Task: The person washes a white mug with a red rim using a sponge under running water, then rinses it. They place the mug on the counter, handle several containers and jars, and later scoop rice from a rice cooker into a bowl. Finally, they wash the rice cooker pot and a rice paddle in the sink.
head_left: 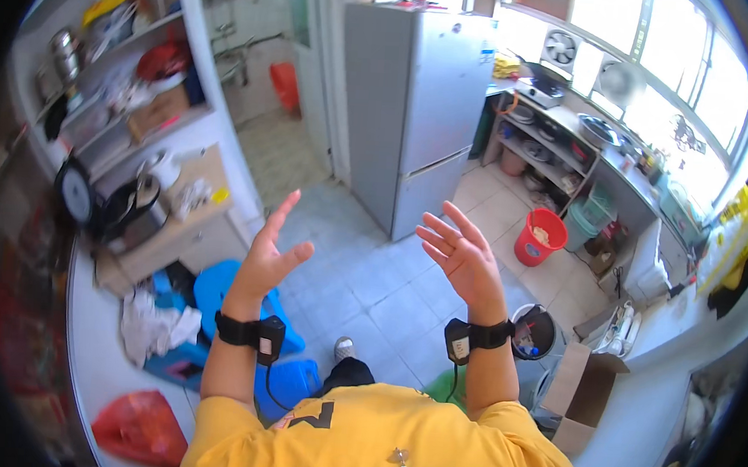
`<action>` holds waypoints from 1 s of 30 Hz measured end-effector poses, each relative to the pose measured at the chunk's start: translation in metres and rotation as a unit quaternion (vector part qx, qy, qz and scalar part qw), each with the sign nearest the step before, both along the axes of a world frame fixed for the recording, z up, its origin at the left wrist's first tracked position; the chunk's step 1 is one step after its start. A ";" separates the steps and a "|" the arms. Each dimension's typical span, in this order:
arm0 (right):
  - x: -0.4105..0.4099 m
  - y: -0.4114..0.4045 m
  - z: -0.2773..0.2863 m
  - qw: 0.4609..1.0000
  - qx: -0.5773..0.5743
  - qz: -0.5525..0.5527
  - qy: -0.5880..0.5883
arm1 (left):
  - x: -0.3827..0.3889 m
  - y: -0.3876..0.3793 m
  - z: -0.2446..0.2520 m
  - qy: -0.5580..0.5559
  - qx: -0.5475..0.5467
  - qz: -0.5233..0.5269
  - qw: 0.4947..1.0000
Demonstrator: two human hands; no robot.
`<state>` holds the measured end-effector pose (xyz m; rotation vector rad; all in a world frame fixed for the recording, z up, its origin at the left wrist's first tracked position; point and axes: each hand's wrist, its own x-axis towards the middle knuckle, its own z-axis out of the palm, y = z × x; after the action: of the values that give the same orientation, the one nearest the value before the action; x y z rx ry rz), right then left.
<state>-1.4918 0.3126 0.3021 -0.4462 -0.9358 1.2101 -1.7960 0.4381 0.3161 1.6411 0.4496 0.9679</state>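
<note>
Both of my hands are raised in front of me over the tiled floor, apart from each other. My left hand holds nothing, its thumb spread from the fingers. My right hand is also empty, palm partly showing and fingers spread. Each wrist wears a black strap with a small box and a cable. Beyond my hands stands a grey two-door refrigerator. A blue plastic stool is behind my left forearm, and a dark bin with rubbish is beside my right forearm.
At left are a cabinet with an open-lidded cooker and loaded shelves. A red bucket stands on the floor before the kitchen counter at right. An open cardboard box is at lower right, a red plastic bag at lower left.
</note>
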 end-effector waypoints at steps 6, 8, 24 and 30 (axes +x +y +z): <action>0.036 0.060 -0.010 0.985 -0.036 -0.165 0.038 | 0.038 0.109 -0.007 -0.042 -0.104 -0.034 0.993; 0.054 0.080 -0.009 0.973 -0.036 -0.216 0.073 | 0.053 0.147 0.007 -0.050 -0.159 -0.055 0.985; 0.090 0.391 -0.031 0.913 -0.183 -0.207 0.300 | 0.031 0.374 -0.048 -0.023 -0.156 0.093 0.983; 0.087 0.543 -0.036 0.929 -0.259 -0.035 0.261 | 0.014 0.390 -0.031 -0.073 -0.192 0.301 0.931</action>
<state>-1.4048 0.8558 0.2661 -0.5295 -0.1312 1.4140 -1.7824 0.8284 0.2847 1.0760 1.0080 1.3392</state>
